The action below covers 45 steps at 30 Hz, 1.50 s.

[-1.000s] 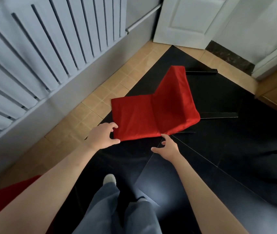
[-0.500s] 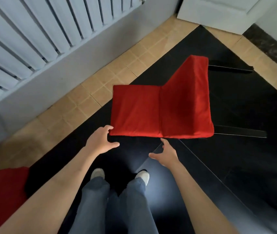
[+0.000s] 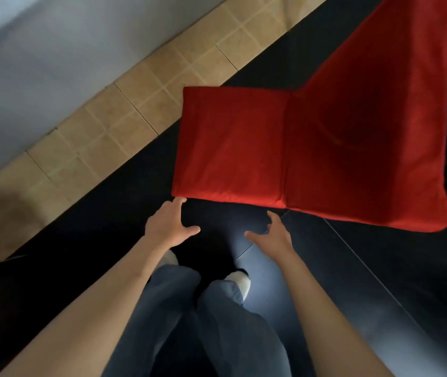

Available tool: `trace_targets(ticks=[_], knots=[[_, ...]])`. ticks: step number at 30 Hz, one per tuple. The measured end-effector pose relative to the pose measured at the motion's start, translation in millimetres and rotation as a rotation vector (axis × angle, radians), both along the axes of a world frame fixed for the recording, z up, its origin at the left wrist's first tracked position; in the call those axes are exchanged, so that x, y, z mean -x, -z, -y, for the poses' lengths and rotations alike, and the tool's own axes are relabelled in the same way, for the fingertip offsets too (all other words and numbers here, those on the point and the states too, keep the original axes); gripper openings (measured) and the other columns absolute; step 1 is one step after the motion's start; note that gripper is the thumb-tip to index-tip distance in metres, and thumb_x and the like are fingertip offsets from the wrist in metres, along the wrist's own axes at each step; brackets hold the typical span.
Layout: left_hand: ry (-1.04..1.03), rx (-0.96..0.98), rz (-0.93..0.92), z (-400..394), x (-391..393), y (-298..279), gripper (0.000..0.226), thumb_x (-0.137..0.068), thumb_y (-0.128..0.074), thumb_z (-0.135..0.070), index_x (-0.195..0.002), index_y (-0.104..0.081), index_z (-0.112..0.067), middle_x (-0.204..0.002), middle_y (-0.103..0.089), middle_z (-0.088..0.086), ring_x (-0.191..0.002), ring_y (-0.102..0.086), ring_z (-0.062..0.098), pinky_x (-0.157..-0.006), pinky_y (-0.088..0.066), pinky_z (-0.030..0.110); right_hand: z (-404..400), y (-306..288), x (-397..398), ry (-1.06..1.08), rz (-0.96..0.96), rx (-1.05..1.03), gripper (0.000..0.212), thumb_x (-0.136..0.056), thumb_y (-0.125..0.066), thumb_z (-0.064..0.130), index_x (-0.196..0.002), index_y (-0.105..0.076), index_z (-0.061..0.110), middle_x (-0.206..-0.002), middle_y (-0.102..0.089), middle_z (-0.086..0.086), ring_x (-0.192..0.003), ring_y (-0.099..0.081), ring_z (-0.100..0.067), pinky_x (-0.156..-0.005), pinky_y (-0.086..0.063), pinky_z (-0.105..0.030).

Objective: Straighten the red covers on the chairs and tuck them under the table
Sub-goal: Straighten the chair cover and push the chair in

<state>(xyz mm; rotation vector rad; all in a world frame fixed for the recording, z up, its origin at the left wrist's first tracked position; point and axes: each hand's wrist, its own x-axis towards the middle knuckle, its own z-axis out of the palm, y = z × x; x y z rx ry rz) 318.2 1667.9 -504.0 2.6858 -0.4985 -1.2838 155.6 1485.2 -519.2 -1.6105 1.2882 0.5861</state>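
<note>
Red cover sits smooth over the chair seat and back, ahead of me on the black floor beside the tan tiles. My left hand: fingers relaxed and spread, fingertip just touching the cover's near-left corner, gripping nothing. My right hand: fingers loose, splayed, just below the front edge, apart from it, empty.

We see a plain bright red cover on the chair, darker red where its back is in shadow. Under it the floor is glossy black with thin pale seams and a bluish-white glare. Beside that runs a strip of tan tiles in a grid of small squares with lighter lines. The wall is pale grey-blue. Our trousers are blue-grey, our shoes white
</note>
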Motion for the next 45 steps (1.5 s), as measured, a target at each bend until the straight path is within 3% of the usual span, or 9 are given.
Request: trace_targets(ticks=[6, 12, 17, 20, 24, 29, 36, 42, 45], knots=[[-0.295, 0.013, -0.041, 14, 10, 105, 0.091, -0.078, -0.074, -0.046, -0.148, -0.021, -0.022, -0.139, -0.045, 0.011, -0.123, -0.051, 0.031, -0.100, -0.044, 0.049, 12, 103, -6, 0.114, -0.003, 0.037, 0.089, -0.079, -0.077, 0.037, -0.151, -0.026, 0.024, -0.146, -0.045, -0.009, -0.132, -0.045, -0.028, -0.103, -0.040, -0.038], [-0.393, 0.075, -0.043, 20, 22, 196, 0.093, -0.079, -0.074, -0.045, -0.149, -0.019, -0.019, -0.139, -0.044, 0.013, -0.124, -0.049, 0.032, -0.099, -0.044, 0.047, 20, 189, -19, 0.259, 0.001, 0.034, 0.090, -0.079, -0.077, 0.038, -0.151, -0.026, 0.018, -0.143, -0.048, -0.011, -0.130, -0.047, -0.027, -0.102, -0.038, -0.033], [-0.645, 0.137, -0.076, 26, 28, 254, 0.093, -0.079, -0.075, -0.041, -0.149, -0.019, -0.017, -0.141, -0.043, 0.015, -0.127, -0.047, 0.033, -0.103, -0.041, 0.047, 10, 242, -29, 0.384, 0.038, 0.051, 0.080, -0.078, -0.078, 0.033, -0.143, -0.038, 0.009, -0.137, -0.053, -0.011, -0.124, -0.052, -0.029, -0.104, -0.043, -0.039], [-0.696, 0.154, -0.039, 31, 32, 278, 0.098, -0.080, -0.075, -0.040, -0.151, -0.010, -0.020, -0.146, -0.037, 0.015, -0.128, -0.045, 0.033, -0.103, -0.041, 0.050, 3, 265, -35, 0.434, 0.081, 0.029, 0.074, -0.077, -0.079, 0.031, -0.138, -0.043, 0.010, -0.132, -0.056, -0.008, -0.122, -0.053, -0.029, -0.105, -0.043, -0.044], [-0.711, 0.200, 0.000, 36, 34, 301, 0.103, -0.079, -0.075, -0.039, -0.152, -0.004, -0.022, -0.147, -0.033, 0.015, -0.126, -0.046, 0.033, -0.097, -0.043, 0.047, 3, 282, -41, 0.473, 0.105, 0.034, 0.075, -0.076, -0.081, 0.035, -0.135, -0.046, 0.005, -0.129, -0.058, -0.009, -0.121, -0.054, -0.029, -0.102, -0.044, -0.038], [-0.740, 0.258, -0.001, 36, 34, 313, 0.105, -0.078, -0.075, -0.042, -0.152, -0.004, -0.020, -0.146, -0.034, 0.017, -0.125, -0.047, 0.035, -0.097, -0.042, 0.046, 3, 282, -47, 0.562, 0.098, 0.010, 0.096, -0.076, -0.079, 0.045, -0.146, -0.029, 0.000, -0.139, -0.049, -0.012, -0.129, -0.047, -0.032, -0.106, -0.039, -0.044], [-1.001, 0.386, -0.129, 56, 32, 322, 0.117, -0.073, -0.078, -0.049, -0.153, 0.001, -0.016, -0.144, -0.038, 0.018, -0.125, -0.047, 0.035, -0.090, -0.041, 0.038, 2, 282, -73, 0.851, 0.166, -0.086, 0.114, -0.076, -0.077, 0.050, -0.151, -0.008, -0.002, -0.147, -0.039, -0.016, -0.135, -0.040, -0.036, -0.110, -0.036, -0.053], [-1.186, 0.443, -0.181, 80, 38, 329, 0.129, -0.071, -0.079, -0.050, -0.151, 0.017, -0.019, -0.142, -0.043, 0.016, -0.127, -0.046, 0.034, -0.102, -0.039, 0.042, 5, 297, -71, 0.952, 0.169, -0.024, 0.130, -0.076, -0.077, 0.049, -0.149, 0.019, 0.000, -0.148, -0.038, -0.018, -0.136, -0.039, -0.036, -0.112, -0.034, -0.051], [-1.277, 0.482, -0.170, 88, 39, 336, 0.128, -0.069, -0.081, -0.049, -0.152, 0.013, -0.020, -0.139, -0.045, 0.014, -0.126, -0.046, 0.034, -0.103, -0.038, 0.043, 11, 301, -67, 1.020, 0.175, -0.028, 0.133, -0.073, -0.081, 0.047, -0.150, 0.018, 0.003, -0.149, -0.036, -0.017, -0.135, -0.039, -0.037, -0.110, -0.035, -0.055]])
